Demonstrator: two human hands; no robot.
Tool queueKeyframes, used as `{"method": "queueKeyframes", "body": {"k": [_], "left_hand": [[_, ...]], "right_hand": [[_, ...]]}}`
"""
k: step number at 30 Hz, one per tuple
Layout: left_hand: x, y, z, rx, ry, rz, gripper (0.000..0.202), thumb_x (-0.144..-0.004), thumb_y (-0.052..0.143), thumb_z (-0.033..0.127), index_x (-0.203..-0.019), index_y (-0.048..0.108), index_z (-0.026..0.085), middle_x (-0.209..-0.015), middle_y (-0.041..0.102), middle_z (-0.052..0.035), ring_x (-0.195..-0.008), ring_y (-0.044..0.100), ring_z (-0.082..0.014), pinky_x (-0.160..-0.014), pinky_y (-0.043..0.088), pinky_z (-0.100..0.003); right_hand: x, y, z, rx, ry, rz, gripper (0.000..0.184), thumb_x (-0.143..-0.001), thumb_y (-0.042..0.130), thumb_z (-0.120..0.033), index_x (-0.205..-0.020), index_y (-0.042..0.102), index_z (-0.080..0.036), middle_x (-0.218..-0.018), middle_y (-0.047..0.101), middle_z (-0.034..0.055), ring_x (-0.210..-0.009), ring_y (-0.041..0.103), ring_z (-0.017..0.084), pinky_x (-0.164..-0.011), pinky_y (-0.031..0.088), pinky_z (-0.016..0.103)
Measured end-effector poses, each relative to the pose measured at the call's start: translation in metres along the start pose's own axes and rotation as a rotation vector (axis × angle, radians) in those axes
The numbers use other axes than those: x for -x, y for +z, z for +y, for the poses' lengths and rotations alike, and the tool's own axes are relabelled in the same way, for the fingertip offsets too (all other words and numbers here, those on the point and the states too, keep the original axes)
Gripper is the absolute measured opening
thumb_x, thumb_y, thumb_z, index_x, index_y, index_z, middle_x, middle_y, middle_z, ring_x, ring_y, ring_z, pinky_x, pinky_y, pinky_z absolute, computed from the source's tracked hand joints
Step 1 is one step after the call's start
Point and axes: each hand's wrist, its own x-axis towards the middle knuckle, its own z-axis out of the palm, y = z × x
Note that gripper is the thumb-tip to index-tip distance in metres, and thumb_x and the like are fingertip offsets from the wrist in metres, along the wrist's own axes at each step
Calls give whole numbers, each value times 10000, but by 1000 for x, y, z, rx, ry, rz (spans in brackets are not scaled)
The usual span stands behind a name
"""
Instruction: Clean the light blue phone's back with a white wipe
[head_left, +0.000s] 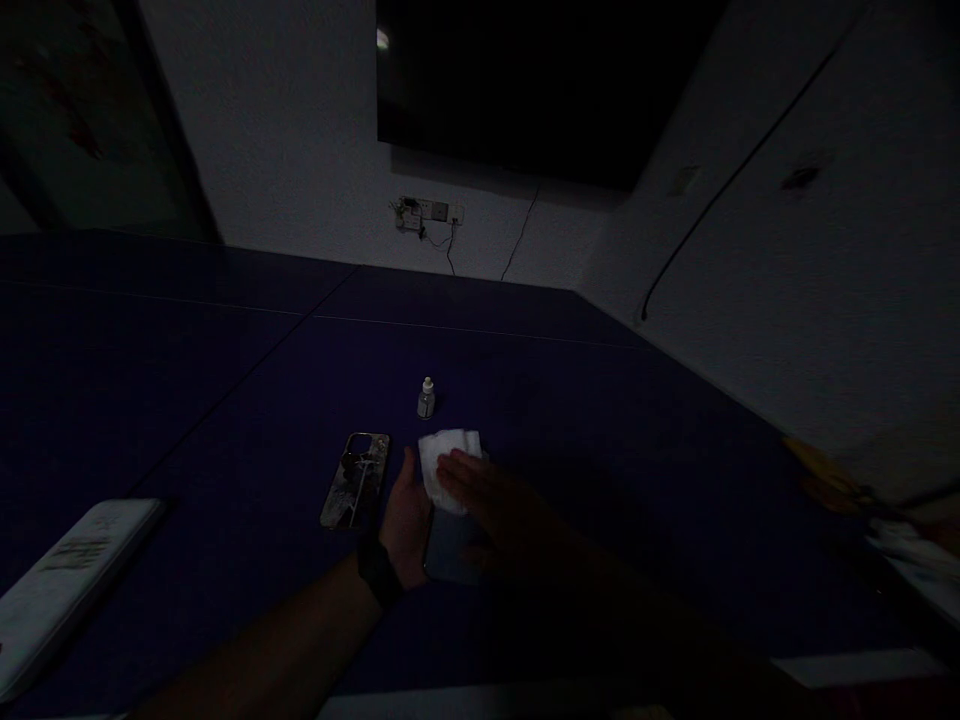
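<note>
Low in the middle of the frame, on a dark blue table (225,400), the left hand (405,520) comes in from the lower left, with a black band at the wrist, and lies against the left edge of a dark phone (451,548). Its thumb stands up beside the phone, but the light is too dim to tell whether the hand grips the phone or only steadies it. The right hand (495,505) reaches in from the right, its fingers (457,470) closed over a white wipe (450,452) and pinning it to the upper part of the phone.

The wipe looks soft and light, so a pinch anywhere would take it. The phone looks stiff and slick, and its long edges seem the surest place to hold it. Just beside the left hand lies a patterned phone case (355,480) with a metallic rim. A small white-capped bottle (426,400) stands upright above the hands, light enough to tip if brushed.

At the lower left lies a white printed box (67,590). Dark tabletop stretches from the hands toward the far edge, where it meets a wall with a socket panel (427,212).
</note>
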Motion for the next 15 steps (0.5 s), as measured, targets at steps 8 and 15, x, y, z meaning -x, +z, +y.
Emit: {"method": "queueKeyframes", "body": {"k": [8,15], "left_hand": [[2,7,-1,-118,78,103,581,-972,378,622,-1418,503,271,-1149,708,-110,-940,705,-266,-874,536,-458],[-9,5,7,-132,94,173,385,-958,510,392,-1234,656,169,-1017,748,-96,-875,722,-239,-843,546,-360]], "right_hand": [[4,12,17,-309,411,208,571,-1061,288,-475,-1585,241,-254,-1617,325,103,-1482,328,261,-1204,309,523],[33,46,-43,-120,191,139,747,-986,502,-331,-1610,107,-217,-1662,182,106,-1527,200,272,-1210,310,513]]}}
